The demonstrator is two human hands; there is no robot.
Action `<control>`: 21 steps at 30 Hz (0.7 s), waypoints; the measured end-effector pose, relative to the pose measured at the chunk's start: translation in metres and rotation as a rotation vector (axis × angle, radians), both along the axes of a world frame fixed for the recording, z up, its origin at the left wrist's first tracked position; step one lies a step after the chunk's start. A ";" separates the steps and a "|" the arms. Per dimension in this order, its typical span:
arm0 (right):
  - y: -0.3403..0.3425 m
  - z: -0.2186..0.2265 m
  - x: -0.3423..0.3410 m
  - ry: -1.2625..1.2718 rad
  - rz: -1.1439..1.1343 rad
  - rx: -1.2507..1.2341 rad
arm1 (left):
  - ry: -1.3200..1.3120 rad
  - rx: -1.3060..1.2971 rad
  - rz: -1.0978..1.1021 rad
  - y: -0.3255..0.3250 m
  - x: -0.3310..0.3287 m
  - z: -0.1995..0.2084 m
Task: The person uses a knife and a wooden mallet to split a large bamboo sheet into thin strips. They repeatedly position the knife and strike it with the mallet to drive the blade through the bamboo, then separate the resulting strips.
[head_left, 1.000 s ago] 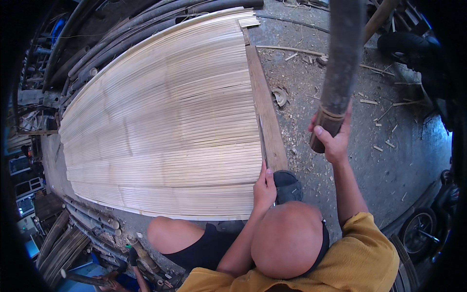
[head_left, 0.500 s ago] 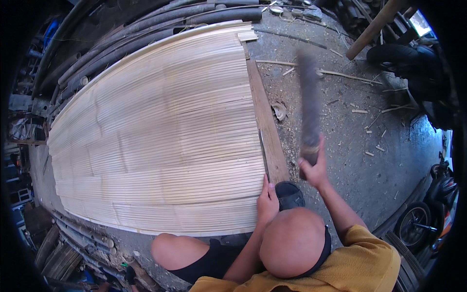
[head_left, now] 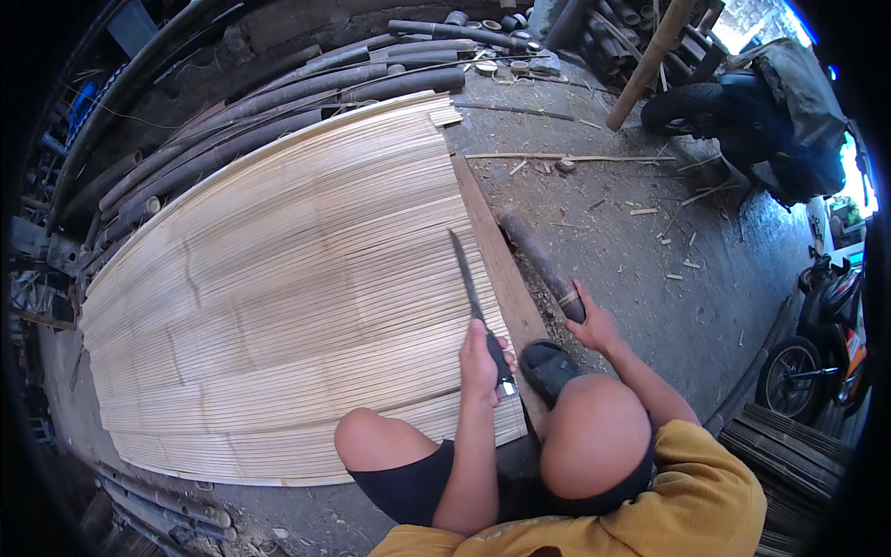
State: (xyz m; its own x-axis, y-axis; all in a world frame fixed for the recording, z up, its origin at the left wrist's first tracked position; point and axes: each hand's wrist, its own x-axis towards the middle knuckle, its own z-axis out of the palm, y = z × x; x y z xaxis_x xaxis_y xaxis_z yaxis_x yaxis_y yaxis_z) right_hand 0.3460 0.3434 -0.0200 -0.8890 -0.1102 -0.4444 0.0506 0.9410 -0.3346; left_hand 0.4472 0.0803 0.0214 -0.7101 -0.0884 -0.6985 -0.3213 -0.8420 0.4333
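Note:
My left hand (head_left: 478,367) is closed around the dark handle of a long knife (head_left: 464,274). The narrow blade points away from me over the right edge of a mat of pale split-bamboo strips (head_left: 278,297). A silvery cap shows at the handle's butt end. In my right hand (head_left: 596,320) is one end of a thick dark-brown bamboo club (head_left: 538,255), its far end slanting away to the left, low over the ground. Between the two, a long wooden plank (head_left: 497,255) runs along the mat's right edge.
Dark bamboo poles (head_left: 251,121) are stacked beyond the mat. Wood chips and offcuts (head_left: 673,277) litter the concrete on the right. A covered motorbike (head_left: 780,121) stands at far right, with another motorbike (head_left: 807,362) nearer. My sandalled foot (head_left: 549,367) is beside the plank.
The knife has come up from between mat and plank to above the mat. My right hand has lowered the club, blurred by motion before, to a leftward slant. The head view has shifted.

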 end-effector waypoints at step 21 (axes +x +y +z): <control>-0.245 -0.113 -0.196 -0.197 -0.289 -0.823 | -0.040 -0.194 0.486 -0.030 -0.027 0.038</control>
State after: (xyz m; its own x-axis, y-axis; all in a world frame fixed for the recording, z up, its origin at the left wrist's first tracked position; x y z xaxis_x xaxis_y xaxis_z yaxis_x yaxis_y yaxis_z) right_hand 0.1501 0.0982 -0.1327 -0.8474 -0.2448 -0.4711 0.3765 0.3486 -0.8583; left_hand 0.4200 0.0505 0.0594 -0.5276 -0.5317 -0.6625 0.0672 -0.8036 0.5914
